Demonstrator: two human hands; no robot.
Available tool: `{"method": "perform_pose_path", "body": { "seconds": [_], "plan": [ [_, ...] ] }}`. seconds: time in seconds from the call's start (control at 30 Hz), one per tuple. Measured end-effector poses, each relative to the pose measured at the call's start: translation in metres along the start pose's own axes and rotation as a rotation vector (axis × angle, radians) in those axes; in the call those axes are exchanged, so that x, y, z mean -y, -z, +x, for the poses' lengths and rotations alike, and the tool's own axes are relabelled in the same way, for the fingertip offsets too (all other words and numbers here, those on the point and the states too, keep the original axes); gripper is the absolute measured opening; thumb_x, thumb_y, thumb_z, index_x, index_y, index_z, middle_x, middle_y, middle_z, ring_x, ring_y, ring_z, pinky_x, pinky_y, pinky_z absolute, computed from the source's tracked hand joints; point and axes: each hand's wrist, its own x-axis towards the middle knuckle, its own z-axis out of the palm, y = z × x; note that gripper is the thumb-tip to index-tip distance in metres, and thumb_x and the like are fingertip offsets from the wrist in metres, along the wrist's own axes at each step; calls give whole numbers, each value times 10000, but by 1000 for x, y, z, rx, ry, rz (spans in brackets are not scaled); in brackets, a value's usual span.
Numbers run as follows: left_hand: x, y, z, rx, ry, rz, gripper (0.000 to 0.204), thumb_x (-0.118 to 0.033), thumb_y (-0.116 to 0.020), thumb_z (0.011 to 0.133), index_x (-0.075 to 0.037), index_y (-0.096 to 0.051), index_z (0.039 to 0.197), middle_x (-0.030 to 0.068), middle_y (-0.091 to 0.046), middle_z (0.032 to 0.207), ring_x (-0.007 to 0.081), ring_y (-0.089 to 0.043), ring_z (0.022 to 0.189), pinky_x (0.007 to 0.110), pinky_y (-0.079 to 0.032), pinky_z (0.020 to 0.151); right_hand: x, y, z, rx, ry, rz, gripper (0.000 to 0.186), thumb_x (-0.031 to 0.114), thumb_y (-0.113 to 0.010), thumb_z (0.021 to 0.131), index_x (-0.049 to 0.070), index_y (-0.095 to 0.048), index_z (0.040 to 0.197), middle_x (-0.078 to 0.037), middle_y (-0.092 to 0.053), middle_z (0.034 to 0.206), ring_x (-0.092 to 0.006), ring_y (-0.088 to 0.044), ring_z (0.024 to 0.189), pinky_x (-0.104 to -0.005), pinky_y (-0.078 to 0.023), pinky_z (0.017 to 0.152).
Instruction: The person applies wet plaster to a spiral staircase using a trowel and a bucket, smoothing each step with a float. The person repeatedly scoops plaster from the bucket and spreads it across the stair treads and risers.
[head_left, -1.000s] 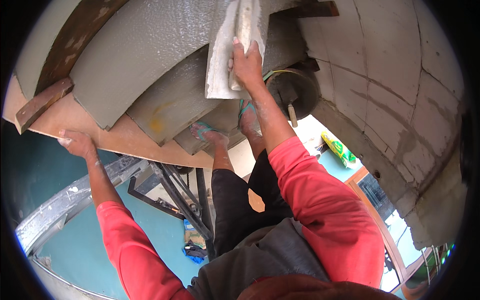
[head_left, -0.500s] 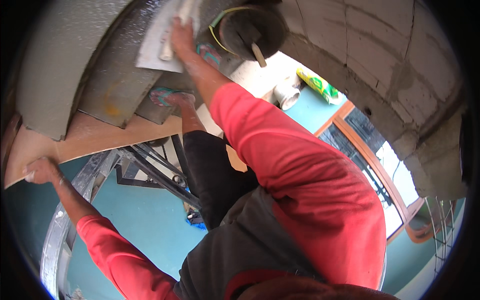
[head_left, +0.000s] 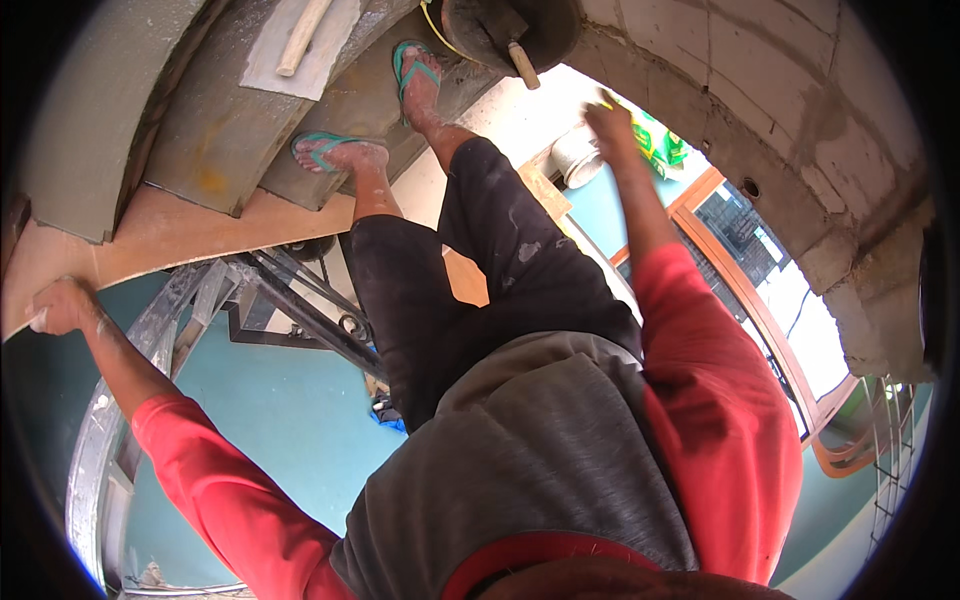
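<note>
My left hand [head_left: 63,305] is closed on the edge of a curved wooden board [head_left: 170,245] that runs along the side of the stairs. Something whitish shows at its fingertips, too small to make out. Out to the right, my right hand [head_left: 612,130] is raised, slightly blurred, its fingers apart and nothing seen in them. It overlaps a green and yellow bag [head_left: 655,145] and a white bucket [head_left: 577,158] in view; whether it touches either I cannot tell. A plastering float [head_left: 262,70] with a wooden handle lies on a step, away from both hands.
My feet, in teal flip-flops [head_left: 318,148], stand on the grey concrete steps [head_left: 200,150]. A dark bucket [head_left: 560,25] holds a wooden-handled trowel [head_left: 522,62]. Bare block wall [head_left: 770,60] rises at right. Below the board's edge are a metal frame [head_left: 300,310] and a blue-green floor [head_left: 270,420].
My right hand has let go of the float's handle and swung to the right, near the bag. The float stays lying on the step. My left hand keeps its grip on the board.
</note>
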Motion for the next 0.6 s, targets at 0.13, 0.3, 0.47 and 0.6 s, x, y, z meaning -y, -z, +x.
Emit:
{"method": "perform_pose_path", "body": {
  "seconds": [0.13,0.3,0.47,0.6],
  "plan": [
    [12,-6,-2,28,-17,11,625,-441,-382,1023,160,-554,1017,406,-627,984,593,-607,930,633,-477,861,69,191,-76,-695,-45,-76,473,174,-677,883,77,-552,1329,-83,-606,1268,-280,-606,1108,-431,-511,965],
    [17,-9,9,94,-19,63,620,-421,-396,1003,177,-560,1007,407,-638,977,587,-625,962,620,-488,901,168,274,-107,-965,-201,278,457,210,-616,888,100,-528,1322,-109,-601,1213,-335,-596,1077,-494,-505,930],
    [38,-35,28,85,2,138,554,-377,-489,922,163,-607,954,374,-672,932,552,-668,934,585,-517,901,175,283,-112,-947,-221,240,411,167,-561,890,89,-531,1292,-164,-592,1226,-355,-595,1061,-530,-518,899],
    [55,-59,39,44,-30,174,516,-360,-534,884,145,-631,925,351,-687,911,530,-683,914,568,-527,886,147,300,-143,-880,-49,-18,434,170,-542,907,89,-510,1332,-188,-504,1333,-356,-591,1050,-550,-535,878]
  ]
}}
